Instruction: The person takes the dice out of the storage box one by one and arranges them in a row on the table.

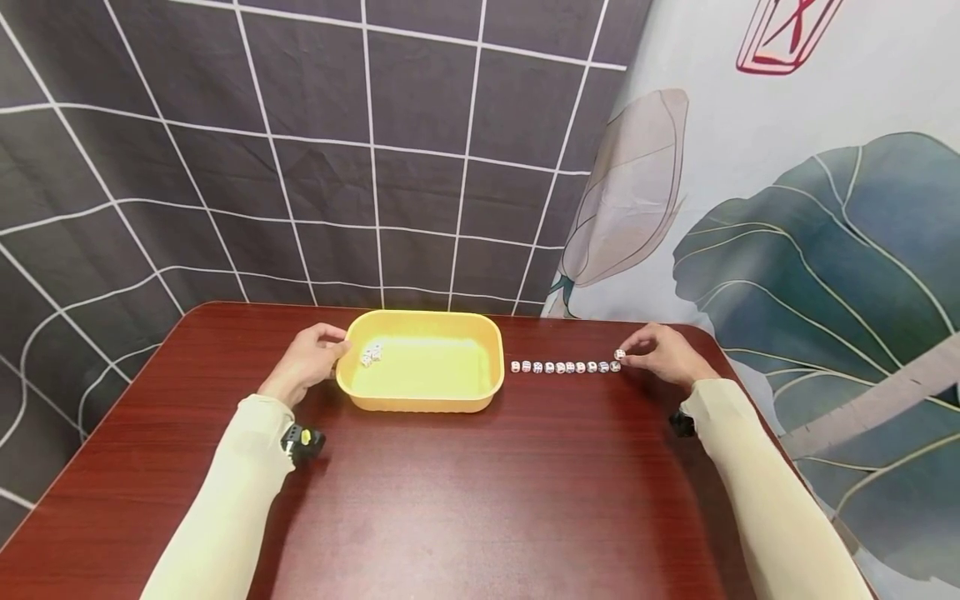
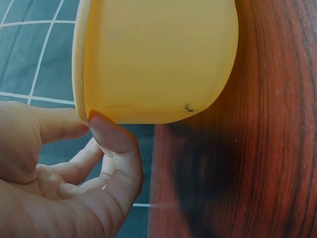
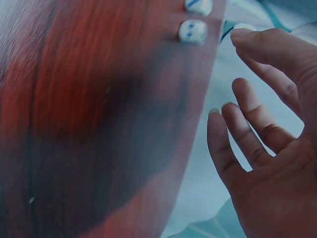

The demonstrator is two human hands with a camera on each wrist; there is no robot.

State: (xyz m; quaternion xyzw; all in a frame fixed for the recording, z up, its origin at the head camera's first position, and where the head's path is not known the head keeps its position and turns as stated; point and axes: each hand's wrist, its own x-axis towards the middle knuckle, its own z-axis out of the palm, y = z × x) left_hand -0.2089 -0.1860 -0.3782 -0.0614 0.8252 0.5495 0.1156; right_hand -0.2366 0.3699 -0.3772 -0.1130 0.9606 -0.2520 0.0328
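Observation:
A yellow plastic basin stands on the table, with a few white dice at its left end. My left hand pinches the basin's left rim between thumb and forefinger, as the left wrist view also shows. To the basin's right, several white dice form a straight row. Past the row's right end, my right hand pinches one die between thumb and forefinger, just behind the last die. In the right wrist view the other fingers are spread, and the pinched die is mostly hidden.
The dark red wooden table has its back edge close behind the basin and the dice. Behind it hangs a grey cloth with a white grid, and at right a cloth with printed leaves.

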